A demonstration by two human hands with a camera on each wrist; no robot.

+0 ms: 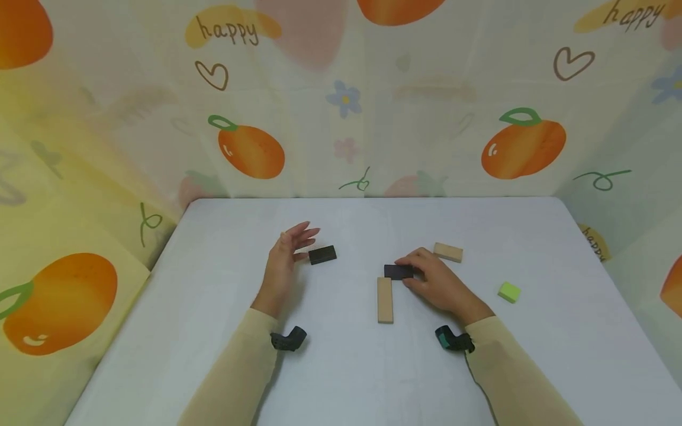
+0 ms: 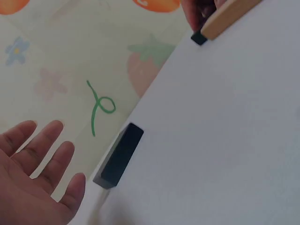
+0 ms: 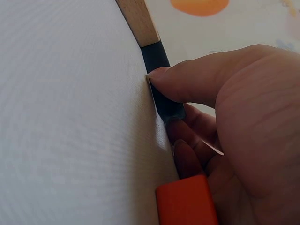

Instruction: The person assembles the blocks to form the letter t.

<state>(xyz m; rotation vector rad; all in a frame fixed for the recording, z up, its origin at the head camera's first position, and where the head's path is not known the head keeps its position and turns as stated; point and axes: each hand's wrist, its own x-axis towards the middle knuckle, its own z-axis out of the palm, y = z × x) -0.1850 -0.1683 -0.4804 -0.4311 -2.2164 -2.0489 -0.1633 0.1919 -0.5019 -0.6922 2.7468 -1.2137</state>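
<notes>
While our right hand (image 1: 439, 285) pinches smooth black oblong block (image 1: 396, 272) below and right of frame centre, pale grained-wood oblong block (image 1: 385, 300) lies just below; our left hand (image 1: 280, 267), fingers spread, left of centre, beside second sharp-edged black block (image 1: 322, 255). White woven-textured tabletop (image 1: 341, 378) beneath.

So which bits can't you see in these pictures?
Head view: part of the held black rectangular block, covered by the right hand.
Right wrist view: orange-red block-shaped thing, cut off by the bottom edge.
Left wrist view: left hand, cut off by the left and bottom edges.
</notes>
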